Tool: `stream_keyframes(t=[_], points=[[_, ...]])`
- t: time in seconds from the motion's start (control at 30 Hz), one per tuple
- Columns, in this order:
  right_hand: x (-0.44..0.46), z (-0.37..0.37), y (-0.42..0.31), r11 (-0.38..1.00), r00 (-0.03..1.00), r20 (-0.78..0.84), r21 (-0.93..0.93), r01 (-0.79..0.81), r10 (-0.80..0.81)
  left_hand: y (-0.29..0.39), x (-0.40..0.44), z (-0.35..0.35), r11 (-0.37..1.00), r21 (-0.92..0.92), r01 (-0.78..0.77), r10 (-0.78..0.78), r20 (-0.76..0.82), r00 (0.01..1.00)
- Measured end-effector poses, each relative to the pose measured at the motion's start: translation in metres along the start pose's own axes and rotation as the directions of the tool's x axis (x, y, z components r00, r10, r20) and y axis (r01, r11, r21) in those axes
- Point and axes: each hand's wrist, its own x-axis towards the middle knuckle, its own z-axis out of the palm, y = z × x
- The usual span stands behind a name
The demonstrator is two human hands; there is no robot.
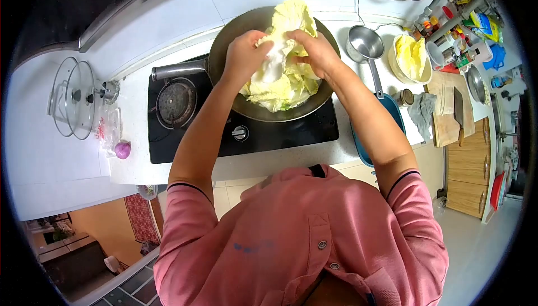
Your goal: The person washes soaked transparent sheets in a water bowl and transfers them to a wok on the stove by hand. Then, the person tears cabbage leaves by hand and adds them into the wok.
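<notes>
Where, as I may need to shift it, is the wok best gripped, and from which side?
I'd grip the wok by its handle, coming from the person's left: it juts out that way, long and straight, apart from the cabbage leaves, left hand and right hand, and looks slim enough to wrap.

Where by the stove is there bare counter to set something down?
The white counter between the purple onion and the stove; another strip runs along its front. Right of it is crowded: saucepan, bowl of leaves, blue basin, jar, cloth, cutting board and knife.
</notes>
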Motion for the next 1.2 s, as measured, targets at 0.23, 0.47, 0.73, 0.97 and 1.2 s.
stream_keyframes(t=[0.23, 0.47, 0.73, 0.97, 1.2], points=[[0.018, -0.004, 0.013, 0.984, 0.996, -0.03, 0.156, 0.084, -0.08, 0.001, 0.007, -0.011, 0.858, 0.419, -0.297, 0.371, -0.106, 0.922], [0.008, 0.001, 0.004, 0.941, 0.995, 0.011, 0.325, 0.089, -0.098, 0.006, -0.008, -0.008, 0.968, -0.199, 0.152, -0.071, 0.368, 0.927], [0.015, -0.02, 0.003, 0.943, 0.952, -0.29, 0.281, 0.179, -0.094, 0.028, -0.024, 0.024, 0.67, 0.593, -0.446, 0.438, 0.169, 0.883], [-0.012, -0.086, -0.027, 0.869, 0.84, -0.464, 0.247, 0.429, -0.283, 0.024, -0.024, 0.045, 0.765, 0.268, -0.586, 0.561, 0.173, 0.81], [-0.038, -0.108, -0.012, 0.903, 0.876, -0.399, 0.208, 0.375, -0.272, 0.03, -0.011, 0.094, 0.866, 0.368, -0.338, 0.201, 0.362, 0.91]])
